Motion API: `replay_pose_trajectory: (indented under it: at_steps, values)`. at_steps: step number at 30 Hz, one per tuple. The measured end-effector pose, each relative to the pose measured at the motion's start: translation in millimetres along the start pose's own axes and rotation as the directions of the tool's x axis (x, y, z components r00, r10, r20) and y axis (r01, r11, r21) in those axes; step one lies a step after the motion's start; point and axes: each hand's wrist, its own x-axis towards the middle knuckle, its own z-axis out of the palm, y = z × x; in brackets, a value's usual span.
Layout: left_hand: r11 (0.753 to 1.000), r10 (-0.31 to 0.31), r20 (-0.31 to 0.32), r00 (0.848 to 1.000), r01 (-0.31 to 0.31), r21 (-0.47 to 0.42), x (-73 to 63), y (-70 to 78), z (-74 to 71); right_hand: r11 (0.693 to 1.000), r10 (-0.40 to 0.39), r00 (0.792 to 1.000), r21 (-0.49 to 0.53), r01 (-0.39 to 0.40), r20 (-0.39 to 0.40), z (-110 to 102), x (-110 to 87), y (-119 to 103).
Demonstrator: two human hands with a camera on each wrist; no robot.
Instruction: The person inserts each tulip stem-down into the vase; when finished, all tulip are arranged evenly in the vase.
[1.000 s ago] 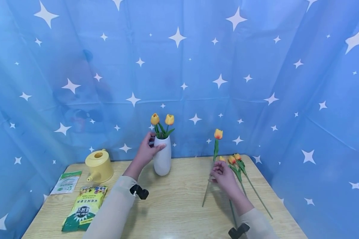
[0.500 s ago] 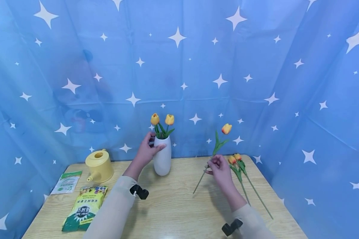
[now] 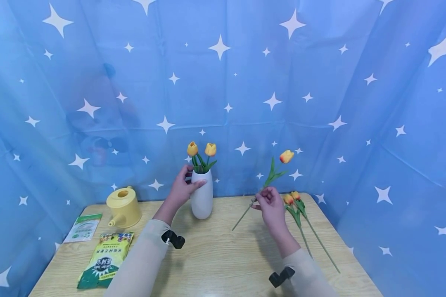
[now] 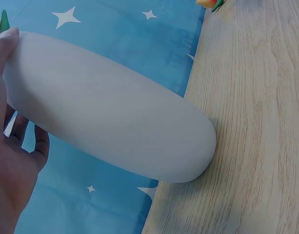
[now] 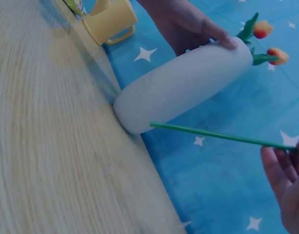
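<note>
A tall white vase (image 3: 202, 200) stands upright near the table's back edge, with two yellow tulips (image 3: 210, 149) in its mouth. My left hand (image 3: 181, 189) grips it near the rim, thumb on the near side; part of the fingers is hidden behind it. To the right, my right hand (image 3: 273, 209) pinches a yellow-red tulip (image 3: 287, 156) by its stem, above the table. That tulip slants, bloom up to the right and stem end down to the left. In the right wrist view the green stem (image 5: 213, 133) is apart from the hand's fingers only along its free length.
Two more tulips (image 3: 288, 199) lie on the wooden table (image 3: 215, 255) at the right. On the left are a yellow watering can (image 3: 124, 207), a yellow-green bag (image 3: 105, 260) and a white-green packet (image 3: 82, 228). A blue star-patterned curtain (image 3: 245, 82) hangs behind.
My right hand has lifted the tulip away from the others and moved up and left, tilting its bloom to the right. My left hand stays on the vase.
</note>
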Motion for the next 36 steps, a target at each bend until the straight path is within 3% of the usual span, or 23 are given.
replay_pose_trajectory:
  at_steps: [9,17,26,36]
  values:
    - [1.000,0.008,-0.002,1.000,-0.008,-0.004,0.5,-0.1,0.9,0.995,-0.083,0.996,0.046,0.084,-0.024,16.9,9.4,-10.4]
    - [1.000,0.007,0.002,1.000,-0.007,-0.015,1.5,-0.7,0.8,0.975,-0.170,0.984,0.136,0.177,-0.059,34.5,19.3,-36.6]
    - [1.000,0.014,0.001,1.000,-0.014,-0.015,0.7,-0.8,0.6,0.921,-0.292,0.945,0.224,0.319,-0.148,56.5,36.5,-69.3]
    - [1.000,-0.012,0.002,1.000,0.012,0.003,1.3,-1.6,0.6,0.871,-0.391,0.902,0.241,0.427,-0.186,79.7,54.2,-95.3]
